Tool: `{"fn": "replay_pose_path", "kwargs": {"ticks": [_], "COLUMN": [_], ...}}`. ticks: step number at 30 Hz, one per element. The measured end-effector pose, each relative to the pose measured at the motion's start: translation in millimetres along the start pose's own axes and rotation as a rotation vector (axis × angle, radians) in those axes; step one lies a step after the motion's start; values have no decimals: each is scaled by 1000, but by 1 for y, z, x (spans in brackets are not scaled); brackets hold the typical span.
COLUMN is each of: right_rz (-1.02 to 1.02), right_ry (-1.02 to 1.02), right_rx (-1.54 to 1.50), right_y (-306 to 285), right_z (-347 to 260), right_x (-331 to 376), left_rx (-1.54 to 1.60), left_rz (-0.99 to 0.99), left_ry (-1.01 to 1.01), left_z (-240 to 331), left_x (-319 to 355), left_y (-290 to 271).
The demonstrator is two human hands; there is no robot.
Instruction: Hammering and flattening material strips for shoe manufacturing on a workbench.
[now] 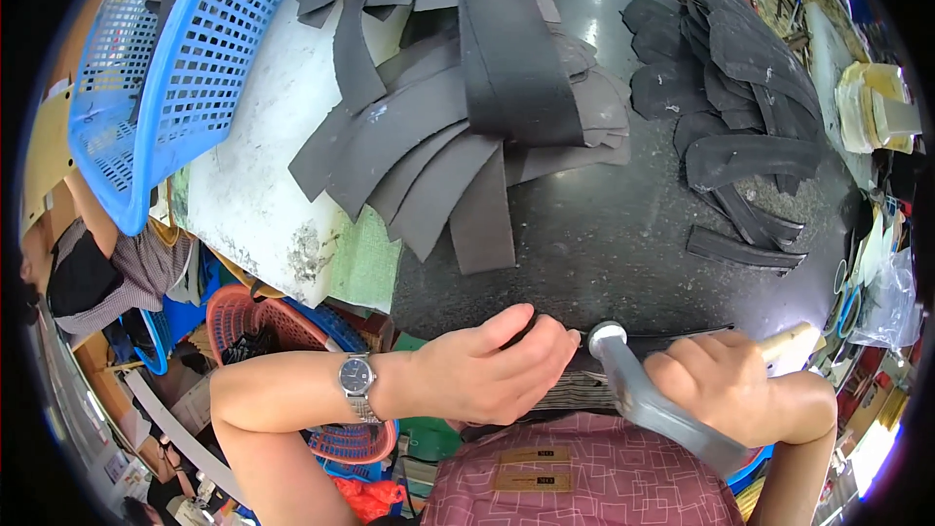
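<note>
My left hand [492, 370], with a wristwatch [356, 376] on its wrist, is closed at the near edge of the dark tabletop [565, 273]. Between its thumb and fingers shows a small dark piece [519, 333], mostly hidden by the hand. My right hand [716, 382] grips a hammer [651, 401]; its grey metal head tilts toward me, one round face close to my left fingertips. Past my right knuckles sticks out the pale handle. A dark strip [672, 339] lies along the table edge between the hands.
Curved dark grey sheet pieces [419, 156] are fanned out ahead, and stitched black pieces [730, 68] are heaped at right. A blue basket [209, 58] stands at far left, a red basket [229, 317] below the table's left side. Another person [117, 263] is at left.
</note>
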State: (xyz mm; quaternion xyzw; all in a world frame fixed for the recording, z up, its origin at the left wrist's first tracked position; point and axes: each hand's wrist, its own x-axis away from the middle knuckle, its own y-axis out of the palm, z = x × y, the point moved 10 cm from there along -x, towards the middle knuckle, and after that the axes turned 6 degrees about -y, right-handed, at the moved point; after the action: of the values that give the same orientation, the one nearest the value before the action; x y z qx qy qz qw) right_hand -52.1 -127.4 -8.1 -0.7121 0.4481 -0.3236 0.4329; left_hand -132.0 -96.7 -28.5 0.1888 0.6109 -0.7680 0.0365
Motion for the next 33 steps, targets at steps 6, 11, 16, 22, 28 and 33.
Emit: {"fn": "replay_pose_path", "kwargs": {"ticks": [6, 11, 16, 22, 28, 33], "right_rz": [53, 35, 10, 123, 398, 433], "right_ry": [-33, -3, 16, -6, 310, 470], "right_rx": [57, 50, 89, 74, -507, -613], "right_y": [-11, -4, -1, 0, -54, -90], "right_z": [-2, -5, -4, -6, 49, 25], "right_x": [-13, -18, -20, -24, 37, 103], "left_rx": [58, 132, 105, 88, 37, 161], "left_rz": [70, -53, -15, -44, 37, 239], "left_ry": [-109, -137, -135, -18, -238, -150], "left_z": [-5, -5, 12, 27, -3, -20], "left_x": [7, 6, 7, -8, -77, -200], "left_y": [-4, 3, 3, 8, 48, 17]}}
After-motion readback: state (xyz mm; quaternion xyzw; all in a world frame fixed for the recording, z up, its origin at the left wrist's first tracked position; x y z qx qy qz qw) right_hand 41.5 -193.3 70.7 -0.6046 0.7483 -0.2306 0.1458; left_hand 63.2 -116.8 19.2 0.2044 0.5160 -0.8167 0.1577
